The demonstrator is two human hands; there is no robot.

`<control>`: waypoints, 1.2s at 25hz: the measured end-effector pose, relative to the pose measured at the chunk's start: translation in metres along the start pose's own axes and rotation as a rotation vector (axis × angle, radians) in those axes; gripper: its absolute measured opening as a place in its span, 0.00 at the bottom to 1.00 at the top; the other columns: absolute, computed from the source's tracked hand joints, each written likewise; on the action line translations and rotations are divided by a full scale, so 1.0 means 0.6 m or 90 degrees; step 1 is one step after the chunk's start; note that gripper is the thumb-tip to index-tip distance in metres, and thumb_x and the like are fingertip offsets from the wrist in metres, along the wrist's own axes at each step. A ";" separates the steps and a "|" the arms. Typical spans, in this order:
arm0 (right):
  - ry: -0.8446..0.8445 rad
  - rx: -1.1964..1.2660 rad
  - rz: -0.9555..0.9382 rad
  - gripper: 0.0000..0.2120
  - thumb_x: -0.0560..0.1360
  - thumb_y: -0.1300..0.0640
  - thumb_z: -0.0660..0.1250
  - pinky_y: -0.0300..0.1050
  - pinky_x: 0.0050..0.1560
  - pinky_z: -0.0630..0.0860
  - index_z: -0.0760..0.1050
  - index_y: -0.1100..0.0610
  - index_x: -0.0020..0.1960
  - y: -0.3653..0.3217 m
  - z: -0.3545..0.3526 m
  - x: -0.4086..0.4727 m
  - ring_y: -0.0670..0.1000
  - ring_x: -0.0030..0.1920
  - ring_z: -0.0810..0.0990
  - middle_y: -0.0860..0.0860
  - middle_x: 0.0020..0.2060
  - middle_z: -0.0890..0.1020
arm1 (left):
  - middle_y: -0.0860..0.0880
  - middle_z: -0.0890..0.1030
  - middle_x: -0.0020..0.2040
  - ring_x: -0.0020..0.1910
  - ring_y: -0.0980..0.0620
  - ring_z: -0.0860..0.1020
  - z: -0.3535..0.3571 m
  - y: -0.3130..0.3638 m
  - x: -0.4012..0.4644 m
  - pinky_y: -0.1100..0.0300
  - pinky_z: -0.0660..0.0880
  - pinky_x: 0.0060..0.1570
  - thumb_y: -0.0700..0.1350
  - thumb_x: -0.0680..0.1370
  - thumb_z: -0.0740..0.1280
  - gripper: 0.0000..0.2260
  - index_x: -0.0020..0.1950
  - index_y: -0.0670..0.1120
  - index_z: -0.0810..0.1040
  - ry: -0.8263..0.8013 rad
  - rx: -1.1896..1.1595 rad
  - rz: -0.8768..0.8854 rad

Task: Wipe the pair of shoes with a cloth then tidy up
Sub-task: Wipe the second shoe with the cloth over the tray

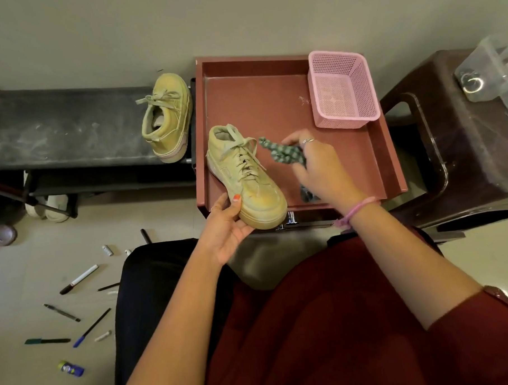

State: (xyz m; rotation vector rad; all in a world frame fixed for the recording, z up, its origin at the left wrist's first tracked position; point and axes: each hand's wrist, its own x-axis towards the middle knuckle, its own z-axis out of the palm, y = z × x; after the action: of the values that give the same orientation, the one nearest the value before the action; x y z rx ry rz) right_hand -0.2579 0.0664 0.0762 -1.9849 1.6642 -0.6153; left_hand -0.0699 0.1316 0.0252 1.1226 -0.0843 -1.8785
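Down at the far left, pens and markers [79,279] lie scattered over the floor [24,289], with a small blue and yellow tube [71,368] nearest me. Above them stands the black bench [55,128], dusty on top, and one tan shoe [168,117] of the pair rests on its right end, leaning on its side with the laces loose. Under the bench I can make out pale footwear [51,207] on a lower rail.

My left hand [229,227] comes next: its fingers are closed around the toe end of the second tan shoe [246,178], thumb pressed on the sole's edge, holding it so the heel points away from me over the near left corner of the red tray [385,157]. The shoe's toe juts past the tray's front rim.

Just right of the shoe, my right hand [318,166] is clamped on the green patterned cloth [283,153], one end sticking out toward the laces but not touching them and another end hanging below my palm. A pink band [355,211] circles that wrist.

Behind my right hand, a pink mesh basket [343,89] sits in the tray's far right corner. Farther right stands a dark brown stool [463,142] with a clear plastic container [492,68] on it.
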 end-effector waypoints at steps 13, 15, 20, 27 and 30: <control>-0.206 -0.218 -0.209 0.26 0.73 0.72 0.59 0.47 0.58 0.69 0.73 0.54 0.67 -0.008 0.075 -0.058 0.51 0.62 0.70 0.47 0.63 0.77 | 0.44 0.80 0.60 0.55 0.45 0.81 -0.004 -0.004 0.013 0.51 0.82 0.40 0.40 0.83 0.58 0.16 0.69 0.52 0.70 0.069 0.019 0.049; -0.224 -0.263 -0.182 0.25 0.75 0.70 0.58 0.49 0.56 0.66 0.71 0.52 0.68 -0.017 0.085 -0.035 0.49 0.67 0.67 0.44 0.65 0.74 | 0.44 0.80 0.61 0.56 0.44 0.80 -0.005 -0.002 0.016 0.51 0.82 0.41 0.40 0.83 0.58 0.17 0.71 0.52 0.69 0.065 0.030 0.043; -0.189 -0.140 -0.093 0.24 0.74 0.71 0.57 0.53 0.64 0.68 0.73 0.56 0.67 -0.030 0.112 -0.060 0.53 0.64 0.70 0.49 0.63 0.77 | 0.44 0.80 0.61 0.58 0.43 0.80 -0.015 0.003 0.019 0.48 0.82 0.45 0.40 0.83 0.58 0.18 0.73 0.52 0.67 0.073 0.037 0.033; -0.204 -0.232 -0.101 0.27 0.76 0.68 0.55 0.48 0.59 0.63 0.65 0.52 0.73 -0.033 0.107 -0.066 0.48 0.70 0.62 0.45 0.70 0.69 | 0.44 0.82 0.59 0.51 0.46 0.82 -0.018 0.004 0.020 0.47 0.81 0.47 0.41 0.83 0.59 0.19 0.74 0.52 0.66 0.052 0.038 0.006; -0.205 -0.248 -0.095 0.25 0.77 0.67 0.55 0.49 0.60 0.62 0.64 0.53 0.73 -0.050 0.113 -0.051 0.50 0.70 0.62 0.46 0.70 0.69 | 0.44 0.81 0.59 0.49 0.46 0.82 -0.019 0.008 0.020 0.48 0.82 0.45 0.40 0.83 0.58 0.19 0.73 0.51 0.67 0.043 0.034 0.005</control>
State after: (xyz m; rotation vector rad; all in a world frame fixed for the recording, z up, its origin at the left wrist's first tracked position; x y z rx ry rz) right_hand -0.1982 0.1058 0.0402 -2.3455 1.5292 -0.0060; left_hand -0.0601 0.1244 0.0129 1.2196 -0.1009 -1.8383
